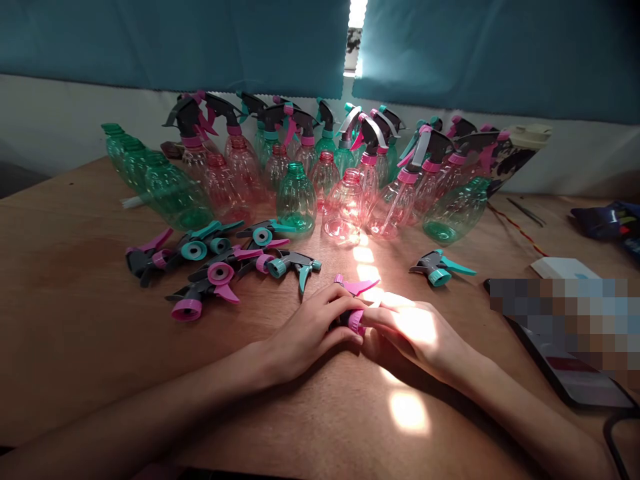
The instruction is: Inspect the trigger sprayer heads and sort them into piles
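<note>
Both of my hands rest on the wooden table (pixel 75 313) around one spray trigger head (pixel 354 293) with a pink nozzle and pink collar. My left hand (pixel 313 330) curls over its grey body, fingers closed on it. My right hand (pixel 413 330) lies beside it in a patch of sunlight, fingertips pinching the pink collar end. Just beyond stand an open pink bottle (pixel 344 213) and an open green bottle (pixel 296 200), both without tops.
Several loose trigger heads (pixel 220 267) lie to the left, and one teal one (pixel 440 268) to the right. Rows of capped pink and green bottles (pixel 320 147) stand behind. Stacked green bottles (pixel 160 180) lie at the back left. A dark tablet (pixel 575 380) sits at the right edge.
</note>
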A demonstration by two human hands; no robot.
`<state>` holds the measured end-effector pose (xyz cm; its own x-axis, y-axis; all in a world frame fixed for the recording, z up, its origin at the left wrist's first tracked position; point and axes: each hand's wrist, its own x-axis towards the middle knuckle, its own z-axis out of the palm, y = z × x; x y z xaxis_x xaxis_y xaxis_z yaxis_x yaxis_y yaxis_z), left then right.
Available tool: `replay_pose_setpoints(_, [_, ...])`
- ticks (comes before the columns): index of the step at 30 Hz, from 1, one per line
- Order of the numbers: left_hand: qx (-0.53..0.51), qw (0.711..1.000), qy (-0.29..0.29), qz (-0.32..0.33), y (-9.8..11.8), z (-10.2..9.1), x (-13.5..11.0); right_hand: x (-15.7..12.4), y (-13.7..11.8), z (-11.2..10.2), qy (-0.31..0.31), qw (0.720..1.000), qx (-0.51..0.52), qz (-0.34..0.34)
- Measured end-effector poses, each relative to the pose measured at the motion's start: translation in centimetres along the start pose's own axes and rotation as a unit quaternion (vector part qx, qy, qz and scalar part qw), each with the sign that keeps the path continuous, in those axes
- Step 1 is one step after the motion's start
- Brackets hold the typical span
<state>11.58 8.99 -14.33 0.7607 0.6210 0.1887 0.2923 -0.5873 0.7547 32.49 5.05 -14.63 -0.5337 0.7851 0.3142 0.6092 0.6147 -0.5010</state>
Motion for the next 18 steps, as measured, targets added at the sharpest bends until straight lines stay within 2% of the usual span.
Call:
replay_pose_setpoints(6, [0.007, 1.0, 0.004, 0.001, -0.2, 0.0, 0.1, -0.1, -0.5, 0.3, 0.011, 0.999, 0.035, 0.033])
replay_pose_setpoints(9, [0.006, 1.0, 0.013, -0.018, -0.2, -0.3, 0.2, -0.5, -0.2, 0.1, 0.046, 0.997, 0.056, 0.031])
replay_pose_setpoints(12, [0.009, 0.999, 0.036, -0.039, -0.1, -0.5, 0.2, -0.8, 0.7, -0.6, 0.131, 0.991, -0.036, -0.006])
replay_pose_setpoints(14, [0.01, 0.997, 0.058, -0.05, -0.2, -0.5, 0.2, -0.9, 1.4, -1.0, 0.173, 0.978, -0.115, -0.007])
replay_pose_setpoints(16, [0.01, 0.995, 0.076, -0.062, -0.2, -0.5, 0.1, -0.9, 1.7, -1.1, 0.158, 0.977, -0.146, 0.006])
replay_pose_setpoints(18, [0.009, 0.994, 0.085, -0.069, -0.3, -0.5, 0.1, -0.9, 1.7, -0.9, 0.117, 0.986, -0.119, 0.019])
